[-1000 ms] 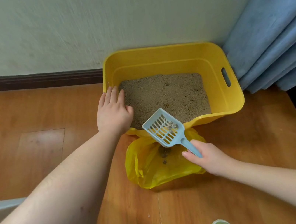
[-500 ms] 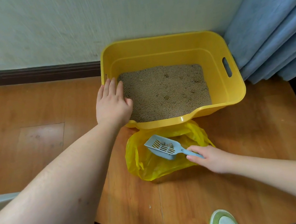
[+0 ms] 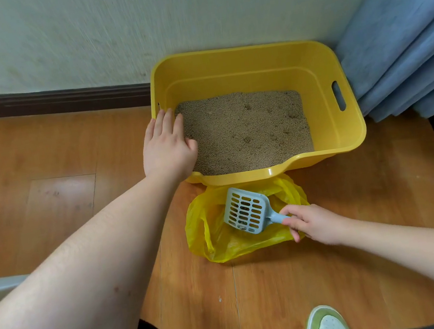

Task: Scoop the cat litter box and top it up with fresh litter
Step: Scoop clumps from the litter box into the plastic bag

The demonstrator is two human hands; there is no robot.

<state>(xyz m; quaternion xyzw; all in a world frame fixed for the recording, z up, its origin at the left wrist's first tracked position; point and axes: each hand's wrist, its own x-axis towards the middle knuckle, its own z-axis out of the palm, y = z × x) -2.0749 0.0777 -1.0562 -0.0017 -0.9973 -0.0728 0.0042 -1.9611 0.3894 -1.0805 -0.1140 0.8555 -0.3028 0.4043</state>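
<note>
Yellow litter box (image 3: 317,68), pale-blue slotted scoop (image 3: 246,211)

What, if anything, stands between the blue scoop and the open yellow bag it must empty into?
Nothing visible does. The scoop, held by the right hand at its handle, is tilted directly over the yellow bag, whose mouth lies open on the floor in front of the litter box.
</note>
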